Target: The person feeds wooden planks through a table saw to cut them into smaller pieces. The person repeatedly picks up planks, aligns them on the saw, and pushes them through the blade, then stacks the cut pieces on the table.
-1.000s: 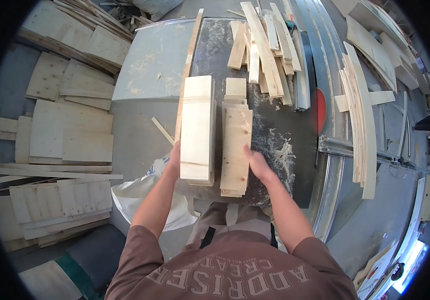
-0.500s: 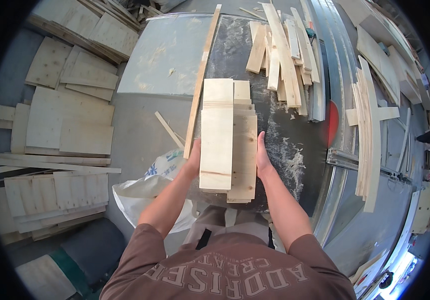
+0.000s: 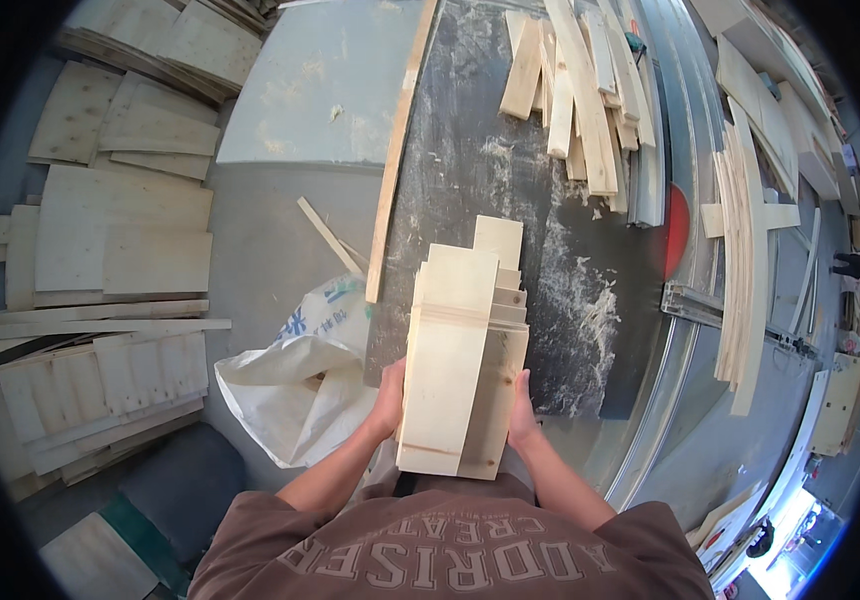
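A stack of pale wooden boards [image 3: 447, 350] of uneven lengths is held close in front of my body, over the near edge of the dark, dusty saw table [image 3: 450, 180]. My left hand [image 3: 389, 398] presses on the stack's left side. From the right, my right hand [image 3: 522, 410] grips the opposite side, its thumb pointing up along the boards. The fingers of both hands are mostly hidden behind or under the stack. At the far end a shorter board [image 3: 498, 240] sticks out beyond the others.
A long wooden strip [image 3: 400, 150] runs along the table's left edge. Loose narrow boards [image 3: 580, 95] lie at the far right, near a red disc-shaped part [image 3: 676, 232]. A white sack [image 3: 295, 400] stands on the floor at left, beside stacked panels [image 3: 130, 230]. More strips [image 3: 740, 260] lie on the right.
Both hands have drawn the stack of boards toward my body, and it now sits lower in view. The stack tilts slightly, its far end turned to the right.
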The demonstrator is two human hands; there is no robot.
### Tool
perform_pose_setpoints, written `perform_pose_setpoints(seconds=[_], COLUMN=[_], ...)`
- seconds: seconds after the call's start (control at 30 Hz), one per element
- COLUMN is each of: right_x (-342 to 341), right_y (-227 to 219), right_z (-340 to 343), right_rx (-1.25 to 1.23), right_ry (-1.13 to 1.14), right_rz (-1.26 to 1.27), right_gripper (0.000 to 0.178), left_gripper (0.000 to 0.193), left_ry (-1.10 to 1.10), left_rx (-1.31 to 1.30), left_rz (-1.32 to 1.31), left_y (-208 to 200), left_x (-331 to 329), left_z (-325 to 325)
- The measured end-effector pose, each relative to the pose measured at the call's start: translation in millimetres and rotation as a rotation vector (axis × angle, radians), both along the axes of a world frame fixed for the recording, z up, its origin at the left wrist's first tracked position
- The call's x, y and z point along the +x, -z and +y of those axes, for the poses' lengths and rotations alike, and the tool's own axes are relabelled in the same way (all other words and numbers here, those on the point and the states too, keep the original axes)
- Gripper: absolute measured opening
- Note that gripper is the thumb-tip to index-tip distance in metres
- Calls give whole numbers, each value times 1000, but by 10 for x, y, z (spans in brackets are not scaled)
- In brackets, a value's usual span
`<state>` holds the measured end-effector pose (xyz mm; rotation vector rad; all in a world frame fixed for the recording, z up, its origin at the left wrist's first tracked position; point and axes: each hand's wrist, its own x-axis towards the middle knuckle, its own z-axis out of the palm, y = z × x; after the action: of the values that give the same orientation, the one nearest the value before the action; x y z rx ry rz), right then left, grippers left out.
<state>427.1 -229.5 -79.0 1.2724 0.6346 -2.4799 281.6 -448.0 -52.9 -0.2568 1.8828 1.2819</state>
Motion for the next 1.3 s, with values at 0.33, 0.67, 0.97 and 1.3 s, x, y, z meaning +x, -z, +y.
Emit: perform_pose_setpoints(seconds=[0.33,0.67,0.97,1.3], right_x=[707,594,1104,1251], right_y=[-73,-236,-41,-92], right_z=[-170,-3,-33,-88], right_rx=[-69,-233,-140,-40], right_ry=[1,-90,-211,-316], right_rz=[31,151,203,386], right_gripper=[96,95,103,98], left_gripper=[60,44,57,58], left_ry=[-36,-396,-426,-837], left_rx=[-19,261,316,427], left_rz=[23,-294,-165,-275], left_y=[99,-175,44,-40], left_x=[727,481,1164,2052], left_z=[-330,61,45,-316])
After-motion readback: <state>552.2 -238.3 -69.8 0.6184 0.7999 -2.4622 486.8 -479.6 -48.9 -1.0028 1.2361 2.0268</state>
